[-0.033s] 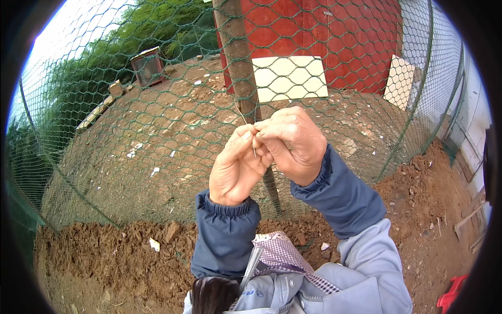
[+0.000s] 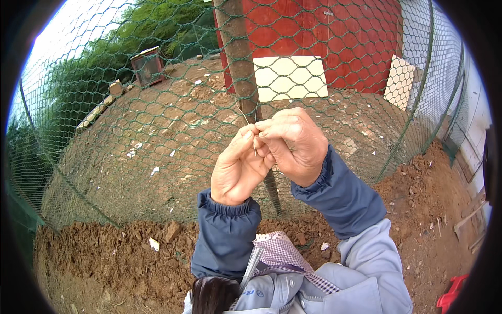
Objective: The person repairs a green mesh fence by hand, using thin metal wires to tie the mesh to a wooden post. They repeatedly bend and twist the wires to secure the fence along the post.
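My left hand [image 2: 237, 166] and my right hand [image 2: 296, 144] meet at their fingertips, both closed in a pinch on a thin wire [image 2: 241, 112]. Two strands of it rise from the fingers toward a wooden post [image 2: 244, 65], and a short end pokes out below. Fingers cover the middle of the wire, so how the strands cross there is hidden. Just behind my hands hangs the green mesh netting [image 2: 201, 133], which runs across in front of the post.
Loose brown soil [image 2: 110, 251] is banked along the net's foot. Beyond the mesh are a dirt mound, a red wall [image 2: 355, 47], a pale board [image 2: 290, 78] and a dark-fronted box [image 2: 147, 66]. A red object [image 2: 453, 293] lies at the lower right.
Both hands have shifted very slightly to the right, with the fingertips still pinched on the wire. Nothing else has visibly moved.
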Motion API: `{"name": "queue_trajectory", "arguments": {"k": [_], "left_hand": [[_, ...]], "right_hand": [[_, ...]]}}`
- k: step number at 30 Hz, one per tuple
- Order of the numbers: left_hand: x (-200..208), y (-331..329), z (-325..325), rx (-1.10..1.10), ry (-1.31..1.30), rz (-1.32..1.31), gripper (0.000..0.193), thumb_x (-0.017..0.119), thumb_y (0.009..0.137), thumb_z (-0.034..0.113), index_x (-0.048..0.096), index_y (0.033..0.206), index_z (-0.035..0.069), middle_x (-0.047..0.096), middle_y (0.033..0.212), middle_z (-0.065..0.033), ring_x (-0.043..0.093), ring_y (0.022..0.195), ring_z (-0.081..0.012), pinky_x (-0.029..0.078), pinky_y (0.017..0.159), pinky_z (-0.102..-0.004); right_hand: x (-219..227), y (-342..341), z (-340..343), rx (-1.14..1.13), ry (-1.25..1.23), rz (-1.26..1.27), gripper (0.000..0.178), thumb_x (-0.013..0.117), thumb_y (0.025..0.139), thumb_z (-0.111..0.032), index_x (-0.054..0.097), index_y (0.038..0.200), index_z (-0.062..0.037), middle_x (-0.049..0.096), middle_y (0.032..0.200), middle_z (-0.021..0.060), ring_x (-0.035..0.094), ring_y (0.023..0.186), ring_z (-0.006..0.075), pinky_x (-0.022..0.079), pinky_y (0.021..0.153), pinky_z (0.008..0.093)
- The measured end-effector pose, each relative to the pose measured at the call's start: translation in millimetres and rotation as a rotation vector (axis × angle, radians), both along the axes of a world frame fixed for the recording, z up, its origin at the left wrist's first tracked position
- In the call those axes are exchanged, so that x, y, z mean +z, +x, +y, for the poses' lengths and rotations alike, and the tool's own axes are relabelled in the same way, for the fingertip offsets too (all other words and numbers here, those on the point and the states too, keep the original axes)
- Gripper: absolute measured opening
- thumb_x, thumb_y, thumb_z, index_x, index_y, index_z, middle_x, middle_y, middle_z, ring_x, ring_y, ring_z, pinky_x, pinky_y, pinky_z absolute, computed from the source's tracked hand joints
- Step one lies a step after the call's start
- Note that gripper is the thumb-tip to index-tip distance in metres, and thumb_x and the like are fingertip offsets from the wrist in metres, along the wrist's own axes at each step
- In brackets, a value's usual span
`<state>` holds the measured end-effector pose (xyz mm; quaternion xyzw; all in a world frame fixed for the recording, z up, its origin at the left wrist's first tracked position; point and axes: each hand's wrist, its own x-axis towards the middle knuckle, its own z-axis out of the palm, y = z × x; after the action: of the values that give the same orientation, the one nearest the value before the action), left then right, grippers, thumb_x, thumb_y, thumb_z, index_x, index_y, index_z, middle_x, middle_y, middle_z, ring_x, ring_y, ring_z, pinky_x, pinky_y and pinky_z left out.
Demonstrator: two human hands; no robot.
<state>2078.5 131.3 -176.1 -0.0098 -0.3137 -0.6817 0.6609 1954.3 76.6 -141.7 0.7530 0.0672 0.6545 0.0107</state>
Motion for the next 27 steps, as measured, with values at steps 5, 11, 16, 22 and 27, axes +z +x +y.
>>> {"name": "queue_trajectory", "arguments": {"k": [5, 11, 16, 22, 27], "left_hand": [[-4, 2, -9, -0.226, 0.063, 0.127, 0.024, 0.051, 0.09, 0.014, 0.051, 0.112, 0.005, 0.059, 0.087, -0.0008, 0.054, 0.073, -0.0103, 0.046, 0.071, -0.027], [-2, 0, -15, -0.183, -0.071, 0.051, 0.014, 0.049, 0.09, 0.014, 0.055, 0.1, 0.005, 0.059, 0.076, -0.0043, 0.052, 0.073, -0.012, 0.042, 0.063, -0.0282], [2, 0, -10, 0.128, -0.089, -0.19, 0.006, 0.053, 0.088, 0.012, 0.053, 0.092, 0.007, 0.055, 0.071, -0.0017, 0.051, 0.062, -0.0124, 0.04, 0.062, -0.0294], [8, -3, -7, 0.182, -0.107, -0.242, 0.011, 0.051, 0.088, 0.013, 0.051, 0.097, 0.007, 0.049, 0.066, -0.0008, 0.043, 0.063, -0.0123, 0.034, 0.061, -0.0283], [9, -7, -3, 0.215, -0.061, -0.217, 0.011, 0.05, 0.09, 0.014, 0.052, 0.095, 0.005, 0.053, 0.071, -0.0018, 0.048, 0.062, -0.0124, 0.039, 0.06, -0.0275]], "right_hand": [[-4, 0, -3, -0.014, -0.01, 0.028, 0.021, 0.066, 0.065, 0.008, 0.059, 0.082, -0.0039, 0.063, 0.08, 0.0065, 0.059, 0.071, 0.0223, 0.049, 0.062, 0.0305], [3, -15, -3, 0.032, -0.018, 0.153, 0.02, 0.066, 0.067, 0.006, 0.06, 0.084, -0.003, 0.063, 0.08, 0.0079, 0.06, 0.071, 0.023, 0.049, 0.061, 0.0301], [27, -18, -17, -0.014, 0.033, 0.067, 0.016, 0.064, 0.073, 0.0, 0.063, 0.088, -0.0049, 0.063, 0.088, 0.008, 0.062, 0.075, 0.0228, 0.051, 0.064, 0.0289], [44, -2, -40, -0.122, -0.374, 0.423, 0.019, 0.06, 0.068, -0.009, 0.063, 0.087, -0.008, 0.063, 0.092, 0.0046, 0.062, 0.078, 0.0218, 0.053, 0.06, 0.0288], [44, -3, -50, -0.079, -0.287, 0.346, 0.018, 0.062, 0.067, -0.001, 0.061, 0.083, -0.0067, 0.062, 0.082, 0.0045, 0.059, 0.071, 0.0203, 0.05, 0.057, 0.0295]]}}
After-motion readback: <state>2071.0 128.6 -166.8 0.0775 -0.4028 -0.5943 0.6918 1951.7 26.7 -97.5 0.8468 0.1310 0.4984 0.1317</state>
